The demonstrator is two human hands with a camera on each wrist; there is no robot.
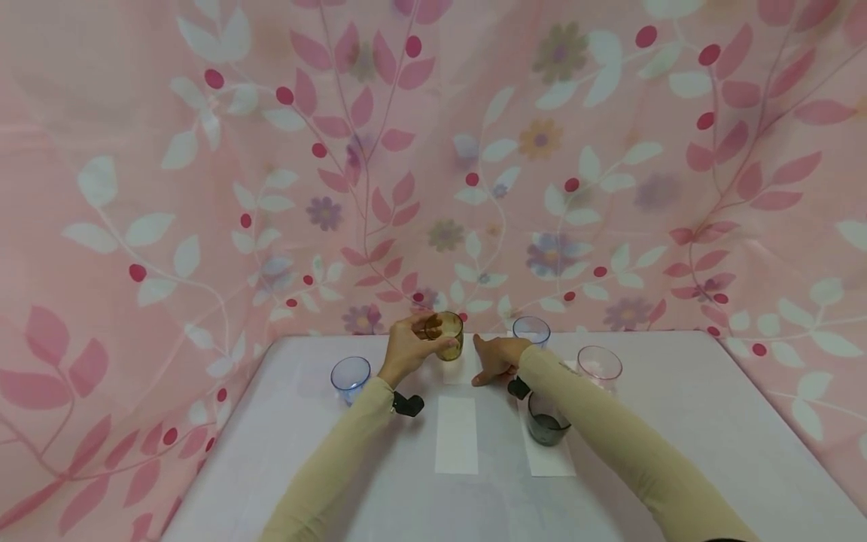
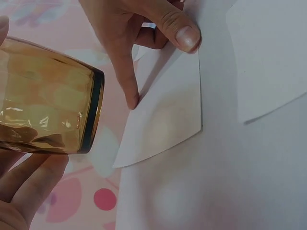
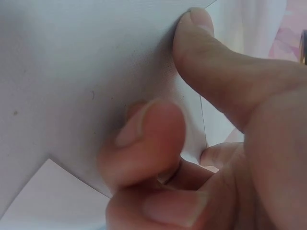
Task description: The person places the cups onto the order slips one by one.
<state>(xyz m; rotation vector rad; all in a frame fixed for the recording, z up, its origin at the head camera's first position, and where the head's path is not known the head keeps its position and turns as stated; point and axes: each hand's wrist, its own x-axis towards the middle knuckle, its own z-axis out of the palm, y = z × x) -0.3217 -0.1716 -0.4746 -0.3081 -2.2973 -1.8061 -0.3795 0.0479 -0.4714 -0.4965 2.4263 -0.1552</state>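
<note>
At the table's back edge, my left hand (image 1: 406, 348) grips an amber glass (image 1: 450, 340) between thumb and fingers. The left wrist view shows the amber glass (image 2: 45, 96) tilted and raised off the table. Just right of it, my right hand (image 1: 497, 356) touches a white paper sheet (image 1: 459, 370) lying at the back. Its index finger (image 2: 127, 84) and thumb (image 2: 180, 33) are spread over that sheet (image 2: 168, 124), and its other fingers are curled in. In the right wrist view the thumb (image 3: 211, 57) rests on the surface.
A blue glass (image 1: 350, 380) stands at the left. To the right are a bluish glass (image 1: 531, 331), a pink glass (image 1: 600, 364) and a dark grey glass (image 1: 547, 427) on a white strip (image 1: 552, 465). Another white sheet (image 1: 457, 436) lies mid-table. Flowered fabric (image 1: 433, 188) hangs behind.
</note>
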